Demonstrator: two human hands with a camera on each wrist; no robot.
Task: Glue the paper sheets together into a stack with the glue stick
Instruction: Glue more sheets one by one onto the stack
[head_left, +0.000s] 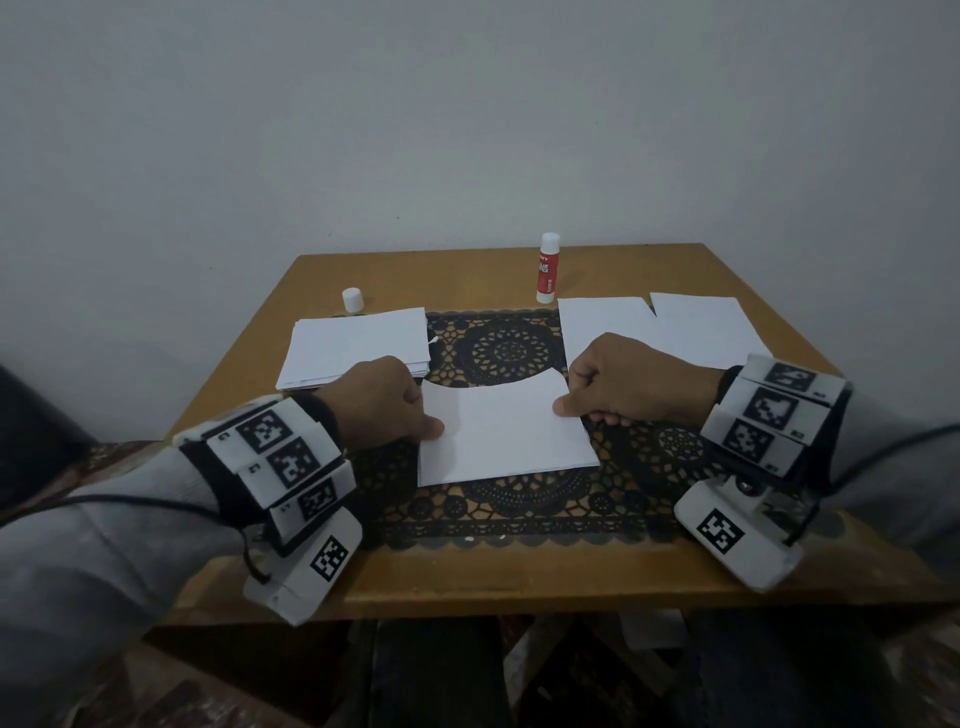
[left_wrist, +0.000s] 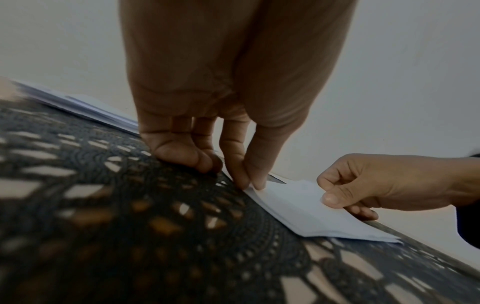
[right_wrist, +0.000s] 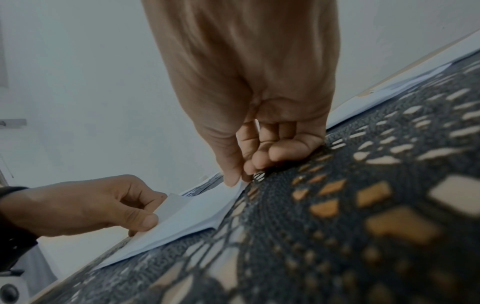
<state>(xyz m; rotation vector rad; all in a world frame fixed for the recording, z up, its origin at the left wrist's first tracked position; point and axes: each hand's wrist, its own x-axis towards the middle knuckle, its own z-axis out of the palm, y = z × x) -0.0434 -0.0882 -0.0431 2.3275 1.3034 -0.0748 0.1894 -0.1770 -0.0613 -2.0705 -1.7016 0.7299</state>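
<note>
glue stick | red label | reads "GLUE STICK"; brand unreadable

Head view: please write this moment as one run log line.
left hand: pinches top sheet | right hand: pinches same sheet | glue stick: upright, uncapped

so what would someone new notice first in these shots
Probably the two hands meeting mid-table: the left hand and right hand each pinch an opposite edge of a white paper sheet lying on a black lace mat. Behind them an uncapped red-and-white glue stick stands upright near the table's far edge, its white cap off to the left by a paper pile.
</note>
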